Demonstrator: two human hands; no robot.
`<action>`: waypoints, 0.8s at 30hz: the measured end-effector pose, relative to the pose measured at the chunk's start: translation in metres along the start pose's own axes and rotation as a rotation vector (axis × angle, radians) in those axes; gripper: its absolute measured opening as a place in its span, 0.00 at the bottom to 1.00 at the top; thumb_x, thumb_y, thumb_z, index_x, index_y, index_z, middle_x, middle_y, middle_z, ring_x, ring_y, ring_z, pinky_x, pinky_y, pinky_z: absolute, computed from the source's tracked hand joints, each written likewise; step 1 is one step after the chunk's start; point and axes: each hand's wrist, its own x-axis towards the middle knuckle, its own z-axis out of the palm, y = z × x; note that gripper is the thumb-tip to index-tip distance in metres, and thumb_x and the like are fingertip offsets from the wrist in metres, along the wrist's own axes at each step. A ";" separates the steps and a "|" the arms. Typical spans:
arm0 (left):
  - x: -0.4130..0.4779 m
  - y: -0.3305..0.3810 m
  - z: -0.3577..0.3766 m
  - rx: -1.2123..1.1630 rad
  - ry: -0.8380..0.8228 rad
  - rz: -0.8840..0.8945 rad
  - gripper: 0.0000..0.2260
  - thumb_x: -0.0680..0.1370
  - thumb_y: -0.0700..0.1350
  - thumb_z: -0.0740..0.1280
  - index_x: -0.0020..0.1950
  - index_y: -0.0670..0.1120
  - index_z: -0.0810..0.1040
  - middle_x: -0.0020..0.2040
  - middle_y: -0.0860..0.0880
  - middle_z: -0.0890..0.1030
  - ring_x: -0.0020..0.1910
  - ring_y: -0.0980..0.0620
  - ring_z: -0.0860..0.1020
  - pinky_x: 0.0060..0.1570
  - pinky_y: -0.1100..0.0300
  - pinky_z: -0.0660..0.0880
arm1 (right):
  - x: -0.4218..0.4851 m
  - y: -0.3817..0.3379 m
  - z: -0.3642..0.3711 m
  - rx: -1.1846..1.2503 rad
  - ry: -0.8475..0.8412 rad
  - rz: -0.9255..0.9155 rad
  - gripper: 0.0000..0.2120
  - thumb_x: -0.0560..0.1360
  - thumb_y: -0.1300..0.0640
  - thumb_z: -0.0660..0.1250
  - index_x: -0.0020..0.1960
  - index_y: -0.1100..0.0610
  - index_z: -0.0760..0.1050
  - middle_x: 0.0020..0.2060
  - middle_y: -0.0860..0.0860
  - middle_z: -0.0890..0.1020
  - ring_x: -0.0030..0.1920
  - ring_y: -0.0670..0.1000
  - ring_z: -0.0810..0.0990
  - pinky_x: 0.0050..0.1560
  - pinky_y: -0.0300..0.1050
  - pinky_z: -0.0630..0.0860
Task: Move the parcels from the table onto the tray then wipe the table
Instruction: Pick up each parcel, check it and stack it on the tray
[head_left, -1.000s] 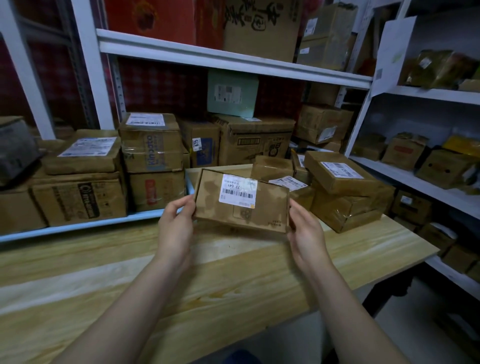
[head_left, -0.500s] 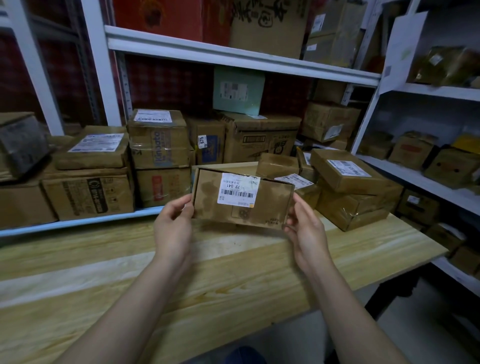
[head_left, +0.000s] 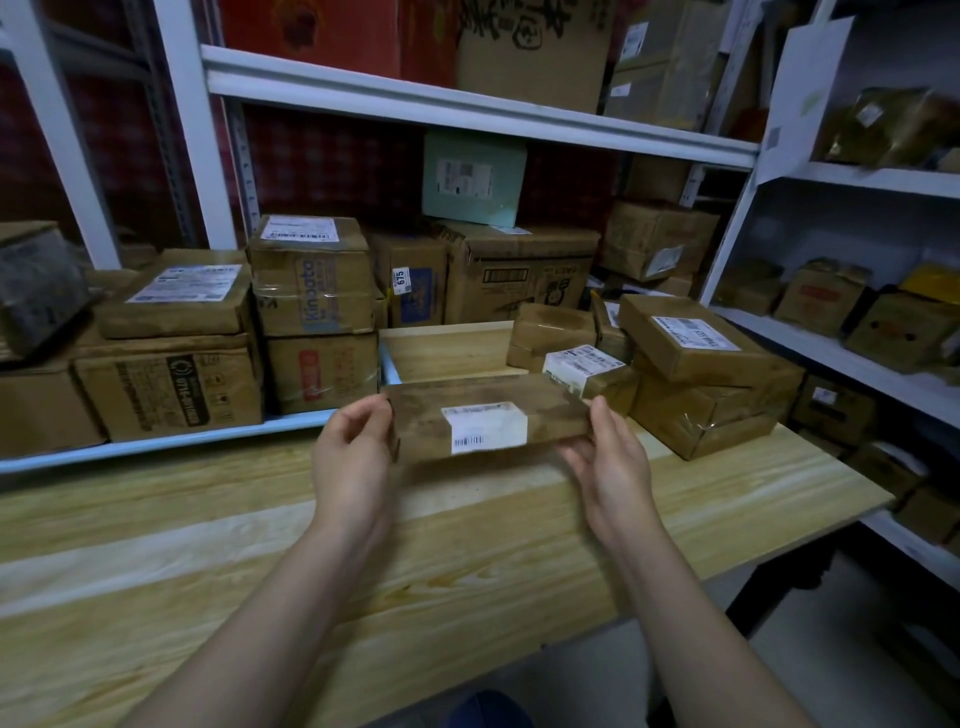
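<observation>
2 hands hold 1 flat brown parcel (head_left: 488, 410) clear of the table (head_left: 208, 545), above its far edge near the middle; the left hand (head_left: 353, 462) grasps the parcel's left end, thumb on top, fingers curled beneath; the right hand (head_left: 610, 467) grasps the right end, thumb against the side, fingers under it; a white barcode label (head_left: 485, 428) faces the camera; just behind lies a pale wooden tray (head_left: 447, 353); more stacked parcels (head_left: 696, 374) crowd the table's far right corner.

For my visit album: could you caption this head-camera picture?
Left hand and right hand hold a labelled parcel over the wooden table, beside stacked parcels.
</observation>
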 end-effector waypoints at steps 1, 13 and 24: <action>-0.001 0.000 0.000 -0.013 -0.010 0.002 0.06 0.79 0.39 0.67 0.49 0.51 0.78 0.50 0.49 0.82 0.48 0.54 0.80 0.46 0.65 0.75 | -0.001 0.001 0.001 0.011 0.009 -0.001 0.10 0.81 0.51 0.64 0.58 0.54 0.78 0.53 0.51 0.86 0.54 0.49 0.84 0.57 0.47 0.79; -0.001 -0.007 -0.004 0.016 -0.023 0.047 0.20 0.78 0.30 0.63 0.68 0.44 0.73 0.59 0.47 0.79 0.47 0.66 0.78 0.44 0.71 0.74 | 0.002 0.010 -0.004 -0.019 0.011 -0.027 0.07 0.78 0.67 0.66 0.53 0.57 0.77 0.49 0.54 0.84 0.49 0.48 0.84 0.48 0.38 0.81; -0.008 -0.002 -0.001 0.060 -0.051 0.128 0.20 0.78 0.30 0.62 0.66 0.47 0.76 0.57 0.53 0.81 0.43 0.72 0.78 0.40 0.78 0.72 | -0.002 0.009 -0.005 -0.098 0.034 -0.074 0.16 0.80 0.65 0.65 0.60 0.46 0.77 0.59 0.48 0.82 0.58 0.48 0.80 0.57 0.44 0.76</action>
